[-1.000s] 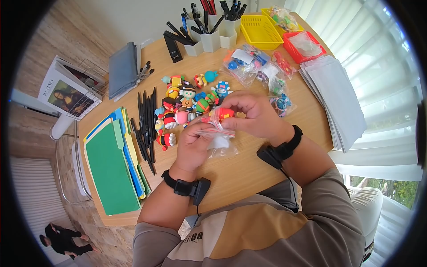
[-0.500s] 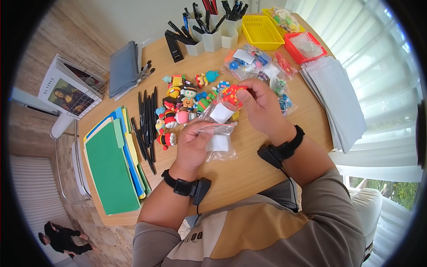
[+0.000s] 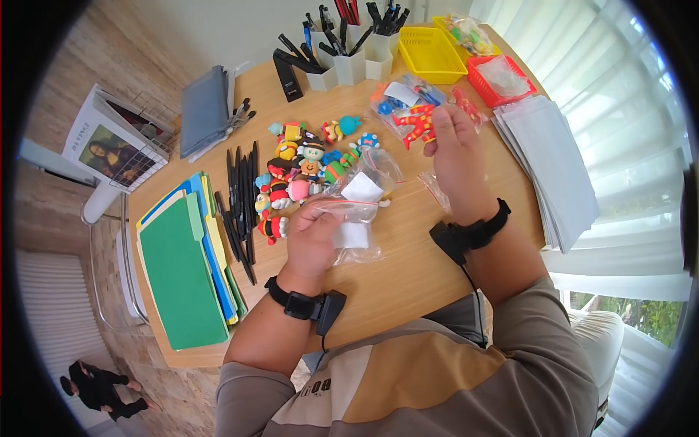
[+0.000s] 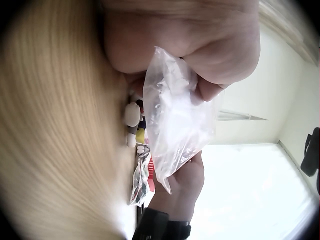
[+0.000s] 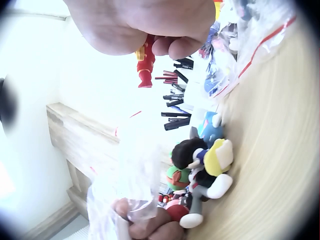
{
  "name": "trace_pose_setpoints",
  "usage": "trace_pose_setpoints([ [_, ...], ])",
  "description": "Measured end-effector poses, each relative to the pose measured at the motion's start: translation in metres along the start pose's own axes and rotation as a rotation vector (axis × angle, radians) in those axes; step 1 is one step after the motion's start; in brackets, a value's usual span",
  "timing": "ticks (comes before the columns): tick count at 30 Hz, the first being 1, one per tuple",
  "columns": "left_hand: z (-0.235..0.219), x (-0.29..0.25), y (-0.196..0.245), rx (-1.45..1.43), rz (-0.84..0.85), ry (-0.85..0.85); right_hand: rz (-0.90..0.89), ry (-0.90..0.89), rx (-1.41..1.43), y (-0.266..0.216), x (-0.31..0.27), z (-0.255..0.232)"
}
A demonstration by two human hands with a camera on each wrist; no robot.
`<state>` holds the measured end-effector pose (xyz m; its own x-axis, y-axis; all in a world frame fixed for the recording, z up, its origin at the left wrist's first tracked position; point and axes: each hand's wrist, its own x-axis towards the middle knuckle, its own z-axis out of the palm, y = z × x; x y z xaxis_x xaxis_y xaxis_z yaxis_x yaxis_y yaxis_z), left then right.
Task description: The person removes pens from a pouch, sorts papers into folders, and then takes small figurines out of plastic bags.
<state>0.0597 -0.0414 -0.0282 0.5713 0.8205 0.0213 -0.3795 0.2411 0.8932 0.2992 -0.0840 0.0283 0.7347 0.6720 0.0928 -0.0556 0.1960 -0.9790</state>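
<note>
In the head view my left hand point(image 3: 313, 237) pinches clear zip bags point(image 3: 360, 251) with white slips inside, held over the near middle of the table. The left wrist view shows the crinkled plastic point(image 4: 177, 117) hanging from the fingers. My right hand point(image 3: 460, 146), farther back and to the right, holds a red toy figure point(image 3: 416, 124) with yellow patches between thumb and fingers. Part of that figure point(image 5: 145, 65) sticks out below the hand in the right wrist view. Several colourful toy figures point(image 3: 312, 151) lie bunched beyond the left hand.
Bagged toys point(image 3: 397, 98) lie behind the right hand. A yellow basket point(image 3: 433, 54), a red basket point(image 3: 502, 79) and white pen holders point(image 3: 349, 69) line the back. Black pens point(image 3: 240, 197) and a green folder point(image 3: 178, 269) lie left, white envelopes point(image 3: 553, 167) right.
My right hand has drawn the red figure out of the plastic and moved it away to the back right. The left hand stays nearly in place with the bags.
</note>
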Motion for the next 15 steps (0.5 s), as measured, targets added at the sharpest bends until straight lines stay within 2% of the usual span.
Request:
trace_pose_setpoints([
  [2,-0.002,0.001,0.001,-0.085,-0.025,-0.026,0.097,-0.11,-0.156,0.001,-0.001,0.001],
  [3,-0.002,0.002,0.001,-0.084,-0.025,-0.03,0.095,-0.107,-0.155,0.005,-0.002,0.001],
  [5,-0.005,0.003,0.0,-0.095,0.016,-0.104,0.123,-0.335,-0.27,0.014,-0.006,0.002],
  [9,-0.01,0.004,-0.004,-0.099,0.013,-0.126,0.06,-0.378,-0.091,0.02,-0.014,0.006],
  [11,-0.007,0.003,-0.003,-0.139,-0.029,-0.086,-0.195,-0.475,0.05,0.024,-0.015,0.005],
  [12,-0.006,0.003,-0.003,-0.139,-0.028,-0.085,-0.196,-0.476,0.05,0.023,-0.015,0.005],
  [14,-0.005,0.004,-0.003,-0.109,0.022,-0.099,-0.601,-0.674,-0.231,0.018,-0.014,0.004],
  [15,-0.004,0.004,-0.002,-0.107,0.02,-0.101,-0.6,-0.671,-0.23,0.02,-0.014,0.004],
])
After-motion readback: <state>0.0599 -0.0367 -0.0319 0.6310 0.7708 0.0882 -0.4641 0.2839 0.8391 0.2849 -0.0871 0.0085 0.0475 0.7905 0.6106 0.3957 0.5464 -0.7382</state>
